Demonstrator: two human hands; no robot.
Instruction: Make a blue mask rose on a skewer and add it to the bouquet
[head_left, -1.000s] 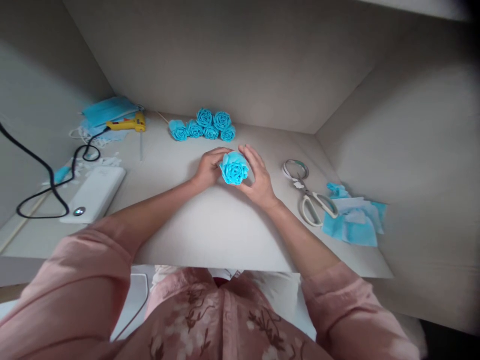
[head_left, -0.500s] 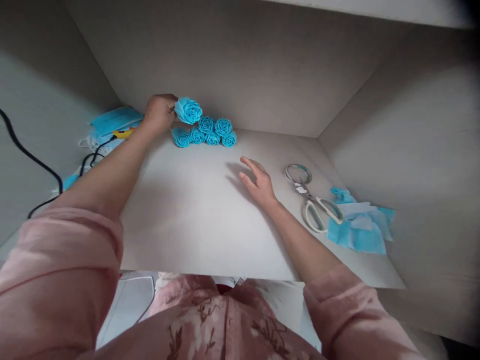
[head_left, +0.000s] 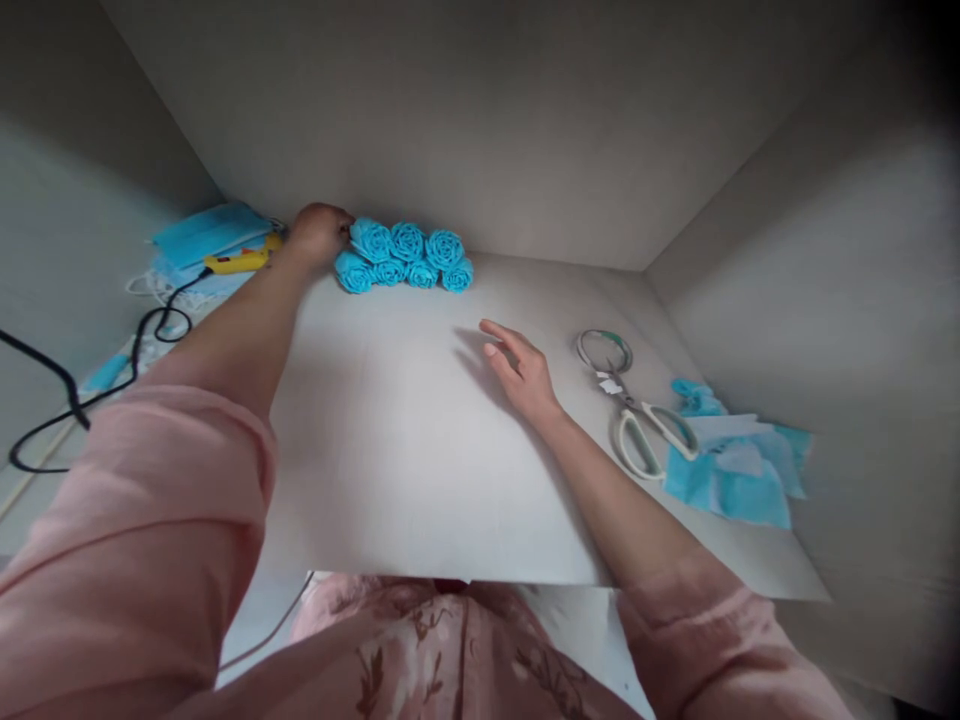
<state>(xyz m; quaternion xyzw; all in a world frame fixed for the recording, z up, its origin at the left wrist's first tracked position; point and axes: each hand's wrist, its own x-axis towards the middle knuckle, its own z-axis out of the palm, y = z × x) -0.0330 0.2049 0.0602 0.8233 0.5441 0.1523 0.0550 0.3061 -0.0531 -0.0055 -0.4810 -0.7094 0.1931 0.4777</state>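
Observation:
Near the back wall, my left hand (head_left: 319, 235) is closed at the left side of a blue rose (head_left: 371, 240), which looks made of crinkled mask cloth. Its fingertips are partly hidden behind the wrist and the flower. That rose sits at the left end of the upper row, against several other blue roses (head_left: 421, 273) stacked in two rows. My right hand (head_left: 521, 365) hovers or rests over the middle of the table with thumb and fingers apart and nothing in it; its shadow falls to the left.
To the right lie white-handled scissors (head_left: 636, 435), a roll of tape (head_left: 604, 351) and cut blue and white cloth pieces (head_left: 739, 470). On the left are blue face masks (head_left: 206, 235), a yellow glue gun (head_left: 238, 262) and its looping black cord (head_left: 139, 350). Walls enclose the table (head_left: 375, 450).
My left hand has lowered the rose slightly onto the stack, at the left of the upper row. My right hand has hardly moved. The view has shifted a little.

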